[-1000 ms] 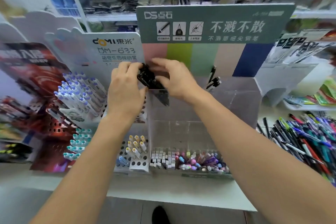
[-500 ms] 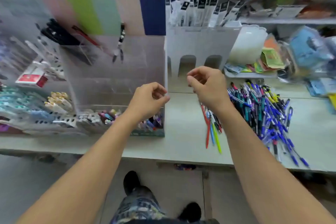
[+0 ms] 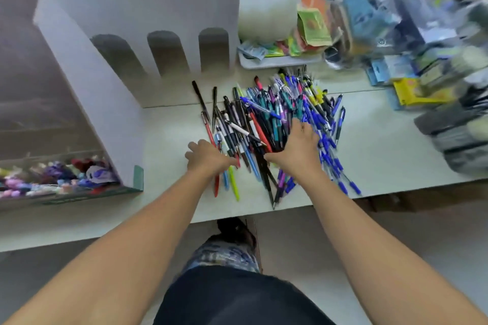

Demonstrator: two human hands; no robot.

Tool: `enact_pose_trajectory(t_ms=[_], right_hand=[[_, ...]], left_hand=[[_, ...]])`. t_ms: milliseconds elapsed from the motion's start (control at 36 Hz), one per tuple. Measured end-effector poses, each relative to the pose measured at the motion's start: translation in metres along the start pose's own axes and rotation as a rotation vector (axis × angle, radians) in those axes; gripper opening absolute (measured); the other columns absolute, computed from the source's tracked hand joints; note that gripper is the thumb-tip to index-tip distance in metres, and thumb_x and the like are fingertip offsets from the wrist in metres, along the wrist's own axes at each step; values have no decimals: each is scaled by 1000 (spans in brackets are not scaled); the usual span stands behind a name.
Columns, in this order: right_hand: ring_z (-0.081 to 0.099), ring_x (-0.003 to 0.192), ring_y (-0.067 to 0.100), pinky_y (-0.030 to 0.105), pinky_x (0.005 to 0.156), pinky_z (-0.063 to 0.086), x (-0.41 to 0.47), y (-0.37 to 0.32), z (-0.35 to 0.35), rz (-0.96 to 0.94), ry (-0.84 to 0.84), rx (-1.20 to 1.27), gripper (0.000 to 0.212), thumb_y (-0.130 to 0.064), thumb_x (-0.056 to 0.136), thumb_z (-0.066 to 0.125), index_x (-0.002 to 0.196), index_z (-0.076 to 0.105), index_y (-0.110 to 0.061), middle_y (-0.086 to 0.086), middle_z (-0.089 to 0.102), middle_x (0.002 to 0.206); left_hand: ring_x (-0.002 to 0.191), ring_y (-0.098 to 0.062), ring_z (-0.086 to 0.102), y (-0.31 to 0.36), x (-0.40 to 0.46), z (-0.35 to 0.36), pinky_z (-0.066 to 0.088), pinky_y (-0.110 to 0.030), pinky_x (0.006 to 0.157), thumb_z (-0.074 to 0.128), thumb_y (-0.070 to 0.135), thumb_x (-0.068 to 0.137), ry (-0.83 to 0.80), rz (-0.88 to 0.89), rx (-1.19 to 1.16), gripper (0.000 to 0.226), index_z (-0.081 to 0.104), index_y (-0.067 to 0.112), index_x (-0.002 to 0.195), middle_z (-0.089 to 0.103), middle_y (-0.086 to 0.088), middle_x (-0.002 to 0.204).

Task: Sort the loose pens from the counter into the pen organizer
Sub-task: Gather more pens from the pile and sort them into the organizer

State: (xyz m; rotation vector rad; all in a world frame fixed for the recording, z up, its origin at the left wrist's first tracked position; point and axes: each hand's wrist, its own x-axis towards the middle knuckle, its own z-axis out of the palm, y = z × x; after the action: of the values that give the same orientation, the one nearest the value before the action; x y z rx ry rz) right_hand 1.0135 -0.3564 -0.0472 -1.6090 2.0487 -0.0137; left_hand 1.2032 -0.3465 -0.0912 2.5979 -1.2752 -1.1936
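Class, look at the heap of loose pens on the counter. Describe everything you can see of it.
The pile of pens lies on the pale counter, right of the white display stand. Black, blue, red, teal, purple and yellow-green plastic barrels lie mostly lengthwise, overlapping; a few tips overhang the front edge. The left hand rests on its left side; the right hand lies spread on the middle.

Bare forearms, black top [image 3: 237, 298], patterned trousers [image 3: 224, 256] (perhaps camouflage), dark shoe [image 3: 235, 229].
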Motion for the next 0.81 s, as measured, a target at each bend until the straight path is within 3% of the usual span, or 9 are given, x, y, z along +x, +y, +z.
enact_pose_trajectory(t_ms=[222,361,472,583,806], right_hand=[[37,131,29,39,106,41,21,10,-10,-216,59,-103,100,-45,75,87,149,28,-16,8,37,140],[41,124,29,39,96,46,34,2,-11,-284,27,-89,91,-42,74,86,144,35,-15,7,40,134],[47,119,29,38,89,48,45,-8,-8,-331,15,-100,71,-33,80,82,135,42,-13,8,43,132],[49,115,30,36,80,46,58,-9,-8,-363,-9,-55,58,-31,85,76,130,45,-12,8,45,128],[49,110,30,34,74,44,63,-6,-7,-479,-87,-80,56,-34,84,74,126,44,-13,8,44,124]], left_hand=[[129,-39,43,27,19,22,47,-43,99,93,44,67,117,-14,-90,99,35,6,139,36,-15,141],[131,-38,43,29,10,26,46,-42,101,86,63,65,108,-76,-123,109,35,6,142,36,-14,142],[131,-36,39,41,7,33,46,-43,98,80,71,66,152,-167,-226,111,33,7,144,34,-12,143],[128,-35,40,57,15,32,48,-42,89,83,63,66,188,-238,-271,104,35,8,141,34,-11,140],[129,-34,43,61,17,29,46,-46,97,86,58,66,223,-260,-192,99,38,8,136,40,-11,139]])
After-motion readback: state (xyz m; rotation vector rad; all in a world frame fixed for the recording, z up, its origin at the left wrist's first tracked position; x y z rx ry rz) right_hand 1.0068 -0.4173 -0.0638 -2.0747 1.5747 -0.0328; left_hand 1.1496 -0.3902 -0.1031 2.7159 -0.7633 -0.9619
